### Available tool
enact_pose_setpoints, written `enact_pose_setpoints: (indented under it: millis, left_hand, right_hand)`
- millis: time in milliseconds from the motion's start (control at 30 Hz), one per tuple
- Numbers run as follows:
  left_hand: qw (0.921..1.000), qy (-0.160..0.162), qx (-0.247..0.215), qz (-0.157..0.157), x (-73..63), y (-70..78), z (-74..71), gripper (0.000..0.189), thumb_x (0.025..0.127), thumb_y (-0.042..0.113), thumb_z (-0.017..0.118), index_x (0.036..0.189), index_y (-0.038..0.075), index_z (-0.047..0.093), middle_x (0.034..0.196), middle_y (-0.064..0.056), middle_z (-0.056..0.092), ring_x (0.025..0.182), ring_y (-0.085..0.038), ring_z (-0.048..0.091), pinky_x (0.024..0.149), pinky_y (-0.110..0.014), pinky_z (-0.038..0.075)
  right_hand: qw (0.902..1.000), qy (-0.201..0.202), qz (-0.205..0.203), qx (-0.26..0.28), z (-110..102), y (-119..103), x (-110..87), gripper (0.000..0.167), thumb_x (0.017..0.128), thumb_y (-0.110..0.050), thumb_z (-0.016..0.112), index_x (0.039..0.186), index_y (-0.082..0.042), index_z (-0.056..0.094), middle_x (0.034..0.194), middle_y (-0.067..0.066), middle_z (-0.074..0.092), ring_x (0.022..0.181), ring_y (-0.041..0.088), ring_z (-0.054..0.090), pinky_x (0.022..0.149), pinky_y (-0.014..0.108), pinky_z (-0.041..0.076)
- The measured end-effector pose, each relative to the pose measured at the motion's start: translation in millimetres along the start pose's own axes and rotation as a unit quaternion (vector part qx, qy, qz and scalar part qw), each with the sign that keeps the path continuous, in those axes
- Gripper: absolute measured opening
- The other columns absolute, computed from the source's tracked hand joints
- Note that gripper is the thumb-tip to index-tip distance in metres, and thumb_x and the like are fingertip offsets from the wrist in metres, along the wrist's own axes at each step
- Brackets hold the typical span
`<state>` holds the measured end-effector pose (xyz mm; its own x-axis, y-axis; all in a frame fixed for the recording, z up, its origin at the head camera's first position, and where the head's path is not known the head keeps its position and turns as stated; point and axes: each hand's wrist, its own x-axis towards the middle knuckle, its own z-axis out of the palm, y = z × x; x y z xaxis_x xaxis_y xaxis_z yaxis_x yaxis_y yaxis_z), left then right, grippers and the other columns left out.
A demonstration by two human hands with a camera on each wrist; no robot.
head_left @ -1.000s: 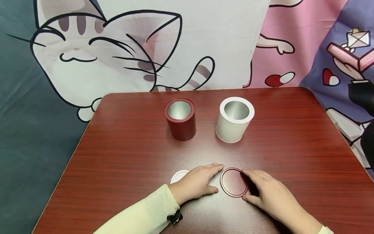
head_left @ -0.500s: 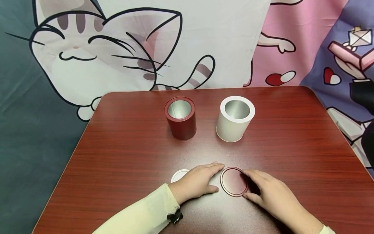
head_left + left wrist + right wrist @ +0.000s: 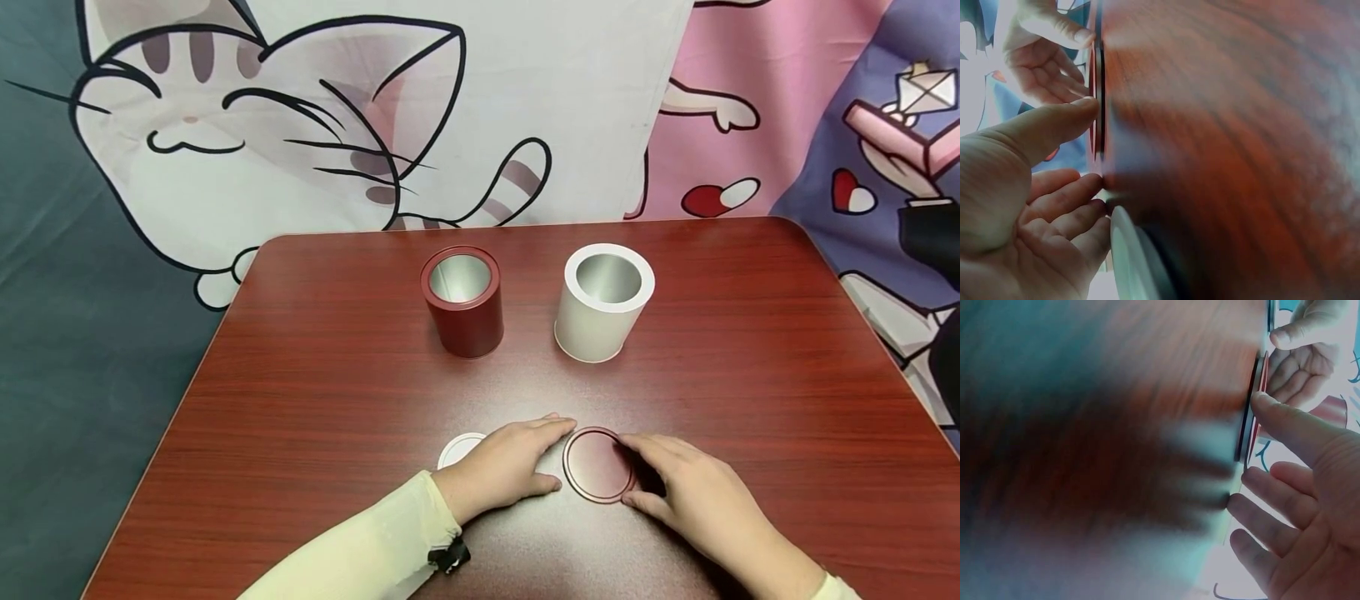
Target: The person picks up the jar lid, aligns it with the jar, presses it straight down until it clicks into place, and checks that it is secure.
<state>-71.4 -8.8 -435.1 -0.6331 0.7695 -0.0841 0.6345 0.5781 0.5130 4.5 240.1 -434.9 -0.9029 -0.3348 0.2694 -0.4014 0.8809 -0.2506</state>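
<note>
Head view, far left: a teal cloth (image 3: 90, 400), then a white backdrop (image 3: 570, 92) with a smiling cat drawn on it. Below it I see the reddish-brown table (image 3: 300, 375), its wood grain glossy.

Entering from lower left is a pale yellow sleeve (image 3: 360, 542), with a black band (image 3: 449, 556) at the wrist. Next, a white lid (image 3: 457, 448) lies flat, partly covered by the left hand (image 3: 501, 465); I cannot tell whether they touch. Above these, farther back, a red can (image 3: 469, 329) stands upright, silvery inside.

The left hand grips nothing: fingers extended, thumb held away from them, tips pointing at the red lid (image 3: 597, 467) but short of it.

Behind that lid stands a white can (image 3: 595, 335), upright, well apart from the red one, also silvery inside. The red lid lies flat on the table between my operator's two hands, nearer the right.

Right hand (image 3: 693, 492): thumb and forefinger spread against the lid's right rim, fingers not curled round it. The right wrist feed shows the thumb tip at the lid's edge; I cannot tell how hard it presses.

Far right: pink cloth (image 3: 727, 158), then a blue-violet one (image 3: 813, 154).
</note>
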Motion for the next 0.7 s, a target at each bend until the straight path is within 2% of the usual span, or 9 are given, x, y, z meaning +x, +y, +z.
enact_pose_setpoints:
  millis: [367, 700]
  left_hand:
    - [1.0000, 0.000, -0.001, -0.005, 0.5, -0.1, 0.5, 0.072, 0.083, 0.021, 0.083, 0.146, 0.011, 0.051, 0.146, -0.002, 0.055, 0.138, -0.013, 0.046, 0.116, -0.025, 0.033]
    - [0.9998, 0.013, 0.005, 0.014, 0.0, 0.1, 1.3, 0.069, 0.083, 0.021, 0.083, 0.144, 0.011, 0.053, 0.144, -0.002, 0.057, 0.138, -0.015, 0.048, 0.115, -0.026, 0.034]
  right_hand:
    - [0.9998, 0.006, -0.016, -0.013, 0.9, -1.2, 3.0, 0.071, 0.062, -0.041, 0.092, 0.125, -0.017, 0.070, 0.106, -0.005, 0.072, 0.097, 0.016, 0.069, 0.076, 0.042, 0.058]
    - [0.9997, 0.007, -0.025, -0.002, 4.3, -3.2, 5.4, 0.071, 0.062, -0.039, 0.092, 0.125, -0.016, 0.070, 0.107, -0.004, 0.072, 0.098, 0.018, 0.069, 0.079, 0.043, 0.058]
